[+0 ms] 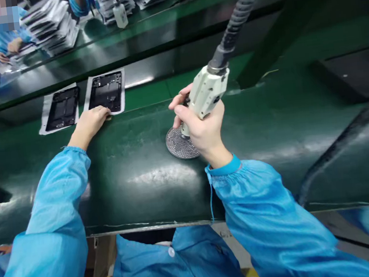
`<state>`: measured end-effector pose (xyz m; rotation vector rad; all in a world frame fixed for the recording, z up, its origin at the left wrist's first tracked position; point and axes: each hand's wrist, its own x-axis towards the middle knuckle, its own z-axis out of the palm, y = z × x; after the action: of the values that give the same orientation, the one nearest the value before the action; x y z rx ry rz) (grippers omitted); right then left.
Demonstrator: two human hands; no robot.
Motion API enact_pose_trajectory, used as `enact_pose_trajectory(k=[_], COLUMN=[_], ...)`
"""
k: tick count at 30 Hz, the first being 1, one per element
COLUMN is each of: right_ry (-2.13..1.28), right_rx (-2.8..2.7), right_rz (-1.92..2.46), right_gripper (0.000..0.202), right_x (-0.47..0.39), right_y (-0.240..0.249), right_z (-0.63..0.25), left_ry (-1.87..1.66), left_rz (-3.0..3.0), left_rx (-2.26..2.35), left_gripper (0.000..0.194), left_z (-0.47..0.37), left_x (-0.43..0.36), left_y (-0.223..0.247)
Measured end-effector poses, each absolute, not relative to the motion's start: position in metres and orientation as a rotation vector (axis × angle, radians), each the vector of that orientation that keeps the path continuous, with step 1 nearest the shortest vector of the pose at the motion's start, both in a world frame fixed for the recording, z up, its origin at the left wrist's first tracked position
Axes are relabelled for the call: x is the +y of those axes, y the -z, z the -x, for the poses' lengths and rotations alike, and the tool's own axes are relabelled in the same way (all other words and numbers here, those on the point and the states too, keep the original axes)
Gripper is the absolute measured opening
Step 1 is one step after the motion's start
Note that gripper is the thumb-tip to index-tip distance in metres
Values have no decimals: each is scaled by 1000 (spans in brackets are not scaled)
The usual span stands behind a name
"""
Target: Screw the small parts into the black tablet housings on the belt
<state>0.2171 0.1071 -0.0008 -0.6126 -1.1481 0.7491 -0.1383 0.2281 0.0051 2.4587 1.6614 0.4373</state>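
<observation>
My right hand (204, 125) is wrapped round a white electric screwdriver (207, 91), held tilted with its nose down at a round grey plate (180, 147) with a fine dotted pattern. The tip is hard to see, so I cannot tell whether it touches the plate. My left hand (92, 122) has its fingers curled together at the near edge of a black device housing (106, 92), which lies on a white sheet (123, 102). To the left, a second black housing (63, 108) lies on another white sheet (43, 125).
A thick ribbed cable (240, 14) rises from the screwdriver. Behind the green bench (151, 195) runs a metal-edged ledge with paper stacks (51, 24) and a white bottle (120, 14). A co-worker's hands (11, 49) show at upper left. A dark box (346, 71) and black hose (339, 152) are at right.
</observation>
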Motion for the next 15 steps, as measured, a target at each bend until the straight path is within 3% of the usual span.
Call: enact_pose_trajectory(k=[8, 15], right_ry=[-744, -750], right_rx=[-1159, -1201], right_rz=[581, 758], right_gripper=[33, 33], right_x=[113, 111], right_y=[5, 10], right_z=[-224, -224], left_ry=[-573, -445], left_rz=[-2533, -2647], left_rx=[1594, 1236], left_gripper=[25, 35], left_z=[133, 97], left_x=[225, 144], left_y=[-22, -29])
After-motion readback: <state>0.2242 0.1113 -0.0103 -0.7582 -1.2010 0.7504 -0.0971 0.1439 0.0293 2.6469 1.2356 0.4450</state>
